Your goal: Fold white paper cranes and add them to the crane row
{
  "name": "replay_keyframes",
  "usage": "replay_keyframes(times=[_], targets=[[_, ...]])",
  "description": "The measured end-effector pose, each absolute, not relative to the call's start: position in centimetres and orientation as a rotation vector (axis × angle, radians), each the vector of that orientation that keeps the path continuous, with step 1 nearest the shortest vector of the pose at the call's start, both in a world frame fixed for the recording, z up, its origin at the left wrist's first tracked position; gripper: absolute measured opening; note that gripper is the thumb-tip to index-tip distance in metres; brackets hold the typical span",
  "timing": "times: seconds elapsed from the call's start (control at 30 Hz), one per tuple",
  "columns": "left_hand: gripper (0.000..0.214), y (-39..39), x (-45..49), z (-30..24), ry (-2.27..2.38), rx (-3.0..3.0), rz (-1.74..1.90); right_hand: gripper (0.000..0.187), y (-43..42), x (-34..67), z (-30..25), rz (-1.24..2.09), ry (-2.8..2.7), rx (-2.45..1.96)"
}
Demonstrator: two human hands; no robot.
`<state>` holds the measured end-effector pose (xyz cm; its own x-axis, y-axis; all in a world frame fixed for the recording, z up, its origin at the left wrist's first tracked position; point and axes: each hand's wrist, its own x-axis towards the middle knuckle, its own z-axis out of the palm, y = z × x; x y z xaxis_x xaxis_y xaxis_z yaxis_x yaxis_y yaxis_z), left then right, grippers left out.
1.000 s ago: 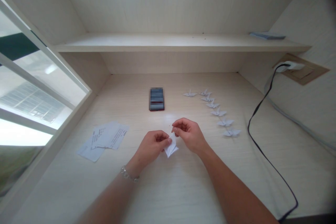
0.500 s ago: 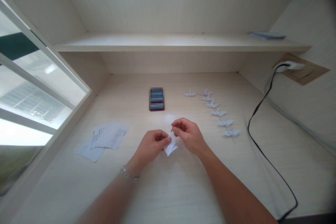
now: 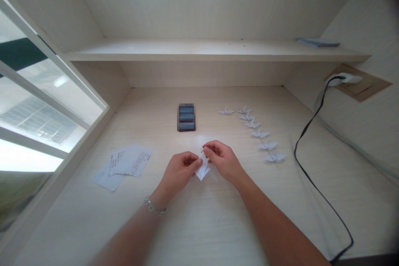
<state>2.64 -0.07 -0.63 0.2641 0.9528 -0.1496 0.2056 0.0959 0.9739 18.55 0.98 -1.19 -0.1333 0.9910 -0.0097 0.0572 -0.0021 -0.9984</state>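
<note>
A small white piece of folded paper (image 3: 203,170) is held over the desk between my two hands, its pointed end toward me. My left hand (image 3: 181,170) is closed, with the thumb pressing on the paper's left side. My right hand (image 3: 222,160) pinches the paper's upper tip between thumb and fingers; the exact grip is partly hidden. Beyond my right hand, several folded white paper cranes (image 3: 259,134) stand in a curved row. A dark phone-like rectangle (image 3: 186,117), blurred by pixels, lies farther back.
Several printed white sheets (image 3: 129,162) overlap on the desk at left. A black cable (image 3: 307,174) runs from the wall socket (image 3: 358,83) down the right side. Above the back of the desk is a shelf (image 3: 199,48), with a flat bluish item (image 3: 318,42) at its right end.
The folded paper has turned slightly and its near point has shifted up a little. Both hands keep hold of it in almost the same place.
</note>
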Motion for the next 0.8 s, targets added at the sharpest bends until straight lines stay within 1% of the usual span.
replay_keyframes(times=[0.17,0.23,0.37,0.6,0.8], targets=[[0.027,0.1,2.6,-0.3,1.244,1.272,0.956,0.022,0.7,18.2,-1.3,1.538,-1.288,-1.086],[0.025,0.1,2.6,-0.4,1.211,1.204,0.997,0.024,0.6,18.0,-1.2,1.574,-1.262,-1.081],[0.026,0.1,2.6,-0.6,1.113,1.133,1.018,0.024,0.5,17.7,-1.1,1.520,-1.193,-1.109],[0.032,0.2,2.6,-0.8,1.184,1.171,1.043,0.021,0.5,17.5,-1.3,1.510,-1.186,-1.114],[0.037,-0.1,2.9,0.0,1.111,1.081,0.959,0.017,0.8,17.3,-1.5,1.377,-1.162,-1.130]])
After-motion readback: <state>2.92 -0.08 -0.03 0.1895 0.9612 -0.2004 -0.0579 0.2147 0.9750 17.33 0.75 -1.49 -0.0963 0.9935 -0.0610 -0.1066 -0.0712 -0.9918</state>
